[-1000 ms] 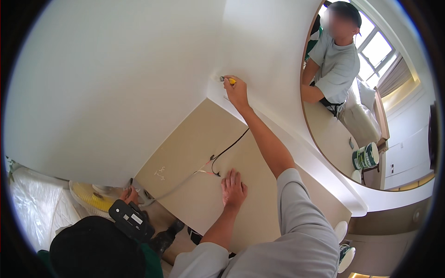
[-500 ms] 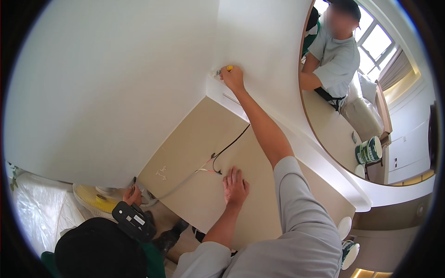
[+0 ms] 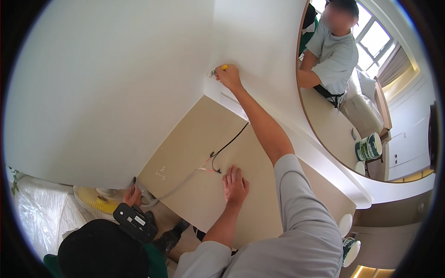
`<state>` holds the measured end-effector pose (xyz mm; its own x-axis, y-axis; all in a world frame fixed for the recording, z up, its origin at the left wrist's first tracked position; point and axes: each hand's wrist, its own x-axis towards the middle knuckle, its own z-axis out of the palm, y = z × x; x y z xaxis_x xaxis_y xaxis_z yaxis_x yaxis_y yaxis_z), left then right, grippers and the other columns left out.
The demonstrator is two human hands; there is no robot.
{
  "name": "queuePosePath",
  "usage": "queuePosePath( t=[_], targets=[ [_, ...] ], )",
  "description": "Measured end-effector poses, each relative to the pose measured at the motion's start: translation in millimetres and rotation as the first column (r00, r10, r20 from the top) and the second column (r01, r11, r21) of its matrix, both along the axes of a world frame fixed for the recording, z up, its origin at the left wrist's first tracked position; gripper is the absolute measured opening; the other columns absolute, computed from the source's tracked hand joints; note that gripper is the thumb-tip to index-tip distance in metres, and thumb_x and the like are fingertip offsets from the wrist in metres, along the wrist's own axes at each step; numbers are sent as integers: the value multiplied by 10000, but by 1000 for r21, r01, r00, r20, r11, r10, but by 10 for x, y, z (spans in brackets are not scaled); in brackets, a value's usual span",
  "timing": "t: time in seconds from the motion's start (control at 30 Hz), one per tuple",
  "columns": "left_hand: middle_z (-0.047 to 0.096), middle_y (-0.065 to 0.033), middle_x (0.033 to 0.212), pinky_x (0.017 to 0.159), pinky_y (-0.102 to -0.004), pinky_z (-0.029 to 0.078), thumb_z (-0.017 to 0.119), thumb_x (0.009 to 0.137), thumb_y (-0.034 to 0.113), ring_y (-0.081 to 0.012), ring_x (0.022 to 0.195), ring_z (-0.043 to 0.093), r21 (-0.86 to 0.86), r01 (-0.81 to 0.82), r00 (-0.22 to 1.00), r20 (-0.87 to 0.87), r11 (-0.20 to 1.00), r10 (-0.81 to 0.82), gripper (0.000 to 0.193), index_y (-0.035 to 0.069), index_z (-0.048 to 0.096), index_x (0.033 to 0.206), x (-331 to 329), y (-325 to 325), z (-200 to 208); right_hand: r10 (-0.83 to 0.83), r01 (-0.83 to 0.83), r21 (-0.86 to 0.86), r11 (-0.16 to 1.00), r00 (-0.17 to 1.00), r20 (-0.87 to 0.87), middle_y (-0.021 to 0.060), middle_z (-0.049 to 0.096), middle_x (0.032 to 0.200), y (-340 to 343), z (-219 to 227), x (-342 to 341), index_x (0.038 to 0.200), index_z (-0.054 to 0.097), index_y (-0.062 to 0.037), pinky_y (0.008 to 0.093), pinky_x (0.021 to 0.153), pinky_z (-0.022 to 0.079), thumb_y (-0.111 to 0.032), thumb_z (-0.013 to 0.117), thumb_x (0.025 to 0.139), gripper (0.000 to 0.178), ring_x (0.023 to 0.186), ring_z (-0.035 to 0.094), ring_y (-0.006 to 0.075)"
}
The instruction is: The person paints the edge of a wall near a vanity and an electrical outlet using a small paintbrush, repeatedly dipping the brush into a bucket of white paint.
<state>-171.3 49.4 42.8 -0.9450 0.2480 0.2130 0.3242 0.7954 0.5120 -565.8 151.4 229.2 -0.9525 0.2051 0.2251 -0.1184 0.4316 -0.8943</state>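
Note:
My right hand is stretched out to the white wall's inner corner, just above the tan tabletop's far corner. Its fingers are closed round a small yellow-handled tool. The tool's working end is at a rough whitish patch low on the wall, too small to make out. My left hand lies on the tan tabletop with its fingers stretched out, holding nothing. Close to its fingertips are a black cable and the split end of a grey cable.
A co-worker in a black cap is at the lower left, a hand holding a small dark tool. Beside them are a yellow fan and plastic-wrapped furniture. A large round mirror hangs right; a paint bucket stands lower right.
The view has shifted slightly. My right hand and the yellow-handled tool have moved a little to the left along the wall. My left hand stays in place.

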Motion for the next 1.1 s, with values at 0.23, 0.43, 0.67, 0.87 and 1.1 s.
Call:
queuePosePath(
  t=[0.23,0.43,0.67,0.87,1.1],
  targets=[
    [453,-154,1578,1196,-500,324,585,951,260,-301,1491,392,-18,0,1000,18,1000,1,517,38,545,1416,-9,-8,-5,-61,64,-167,984,998,26,107,756,810,53,43,118,920,756,25,302,600,573,-195,662,939,240,665,726,165],
    [446,-142,1587,1196,-488,326,576,960,270,-285,1505,379,-43,3,999,40,999,-1,521,47,535,1429,-16,-4,31,-132,112,-216,970,988,-84,103,736,763,23,-45,74,921,753,29,301,600,563,-181,652,945,235,662,718,160],
    [461,-150,1580,1203,-508,312,583,951,267,-300,1493,395,-14,2,1000,22,1000,-2,520,35,553,1415,-9,-14,18,-174,160,-88,983,967,-185,101,715,695,-64,-219,-5,831,730,35,322,610,550,-181,623,931,261,604,685,164],
    [450,-150,1587,1204,-506,309,579,955,265,-300,1497,386,-9,5,999,32,1000,-5,522,28,548,1419,-21,-2,17,-129,168,183,969,969,-211,109,682,601,23,-158,-217,708,711,14,359,626,554,-235,604,892,328,567,678,196],
    [447,-152,1591,1202,-509,311,589,950,265,-306,1498,385,-32,2,1000,20,1000,-1,530,32,543,1424,-13,-18,5,-102,115,135,984,990,-94,256,655,676,64,-98,-344,669,636,51,519,680,521,-262,684,834,356,658,663,410]
  ],
)
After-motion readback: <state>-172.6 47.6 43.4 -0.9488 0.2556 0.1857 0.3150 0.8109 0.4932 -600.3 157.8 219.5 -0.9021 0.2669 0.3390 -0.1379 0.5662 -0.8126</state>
